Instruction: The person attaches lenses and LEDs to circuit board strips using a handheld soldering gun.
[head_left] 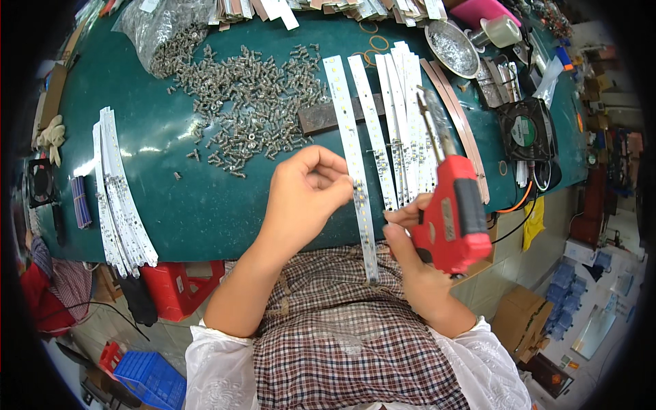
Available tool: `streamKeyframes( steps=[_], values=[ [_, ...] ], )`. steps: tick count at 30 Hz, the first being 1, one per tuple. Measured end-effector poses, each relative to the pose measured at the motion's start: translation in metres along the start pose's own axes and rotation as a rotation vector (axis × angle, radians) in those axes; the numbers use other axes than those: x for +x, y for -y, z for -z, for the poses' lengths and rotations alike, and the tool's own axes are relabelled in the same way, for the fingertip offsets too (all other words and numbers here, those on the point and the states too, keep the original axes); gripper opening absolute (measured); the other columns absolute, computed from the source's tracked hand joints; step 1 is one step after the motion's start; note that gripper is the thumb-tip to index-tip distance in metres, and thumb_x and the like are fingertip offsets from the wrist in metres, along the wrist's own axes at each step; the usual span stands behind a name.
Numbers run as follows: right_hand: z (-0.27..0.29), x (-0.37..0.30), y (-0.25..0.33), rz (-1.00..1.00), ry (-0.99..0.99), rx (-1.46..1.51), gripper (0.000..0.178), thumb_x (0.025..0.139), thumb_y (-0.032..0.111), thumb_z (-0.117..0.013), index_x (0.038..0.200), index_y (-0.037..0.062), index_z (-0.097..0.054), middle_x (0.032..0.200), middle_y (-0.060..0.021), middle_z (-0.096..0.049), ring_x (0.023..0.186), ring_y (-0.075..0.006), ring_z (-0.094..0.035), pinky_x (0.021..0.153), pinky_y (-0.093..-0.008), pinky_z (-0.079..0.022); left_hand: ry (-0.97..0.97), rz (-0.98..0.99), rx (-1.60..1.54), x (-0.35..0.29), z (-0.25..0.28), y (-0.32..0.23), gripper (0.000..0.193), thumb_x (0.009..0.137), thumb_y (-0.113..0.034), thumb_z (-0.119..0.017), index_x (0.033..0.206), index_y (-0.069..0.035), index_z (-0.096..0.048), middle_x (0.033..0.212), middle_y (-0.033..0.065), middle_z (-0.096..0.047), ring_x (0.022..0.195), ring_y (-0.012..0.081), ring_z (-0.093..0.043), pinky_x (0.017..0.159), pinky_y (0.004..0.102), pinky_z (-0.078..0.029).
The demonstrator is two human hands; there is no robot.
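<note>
A long white LED strip board (pixel 354 164) rests across a dark metal bar (pixel 321 117), its near end past the table edge over my lap. My left hand (pixel 301 195) is closed in a pinch, fingertips at the strip's left edge; anything small between them is hidden. In my right hand (pixel 420 266) is a red and black soldering gun (pixel 451 219), slightly blurred, its thin tip pointing away from me. The right thumb and fingertips come close together beside the near end of a second LED strip (pixel 374 130). More white strips (pixel 408 123) lie side by side to the right.
Loose metal screws (pixel 253 102) spread over the green table (pixel 225 225), some in a plastic bag (pixel 160 34). Another strip stack (pixel 119 198) lies left. At right are copper-coloured strips (pixel 461 123), a metal dish (pixel 452 49), a black fan (pixel 526 130) and cables.
</note>
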State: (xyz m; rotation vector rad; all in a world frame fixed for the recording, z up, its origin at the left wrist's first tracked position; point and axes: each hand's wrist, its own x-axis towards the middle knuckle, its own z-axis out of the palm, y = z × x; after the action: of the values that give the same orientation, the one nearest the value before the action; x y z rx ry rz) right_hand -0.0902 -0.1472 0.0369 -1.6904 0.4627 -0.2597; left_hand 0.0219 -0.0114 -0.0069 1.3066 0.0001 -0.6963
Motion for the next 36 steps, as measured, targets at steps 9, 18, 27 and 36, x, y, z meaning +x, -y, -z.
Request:
streamKeyframes(
  steps=[9,18,27,36],
  values=[
    [0.059,-0.026,0.005,-0.065,0.095,-0.057,0.042,0.090,0.019,-0.067,0.119,0.0025,-0.042,0.089,-0.0080,-0.053,0.064,-0.0120,-0.054,0.065,-0.0324,-0.050,-0.210,-0.080,0.468,0.023,-0.006,0.004,0.020,0.084,0.000,-0.065,0.102,0.007,-0.063,0.088,0.0113,-0.069,0.073,0.0135,-0.069,0.068,0.0259,-0.056],
    [0.064,-0.039,-0.023,-0.074,0.150,-0.162,0.026,0.090,0.012,-0.064,0.108,0.0004,-0.050,0.082,-0.0085,-0.055,0.051,-0.0083,-0.047,0.047,-0.0231,-0.040,-0.250,-0.322,0.796,0.014,-0.006,-0.005,0.022,0.080,-0.003,-0.066,0.102,-0.005,-0.066,0.096,0.0055,-0.068,0.064,0.0109,-0.064,0.060,0.0250,-0.049],
    [0.061,-0.033,-0.032,-0.056,0.286,-0.223,0.015,0.093,0.010,-0.061,0.099,0.0003,-0.052,0.070,-0.0030,-0.052,0.051,-0.0062,-0.047,0.046,-0.0220,-0.040,-0.215,-0.339,0.760,0.017,-0.004,0.001,0.021,0.079,-0.001,-0.065,0.099,-0.006,-0.069,0.093,0.0034,-0.067,0.059,0.0090,-0.057,0.058,0.0237,-0.046],
    [0.062,-0.032,-0.036,-0.025,0.328,-0.265,0.014,0.095,0.009,-0.058,0.103,0.0001,-0.051,0.073,-0.0033,-0.052,0.052,-0.0050,-0.047,0.046,-0.0214,-0.040,-0.226,-0.362,0.791,0.017,-0.004,0.002,0.023,0.077,-0.001,-0.066,0.099,-0.008,-0.071,0.088,0.0028,-0.067,0.058,0.0092,-0.056,0.057,0.0241,-0.046]
  ],
)
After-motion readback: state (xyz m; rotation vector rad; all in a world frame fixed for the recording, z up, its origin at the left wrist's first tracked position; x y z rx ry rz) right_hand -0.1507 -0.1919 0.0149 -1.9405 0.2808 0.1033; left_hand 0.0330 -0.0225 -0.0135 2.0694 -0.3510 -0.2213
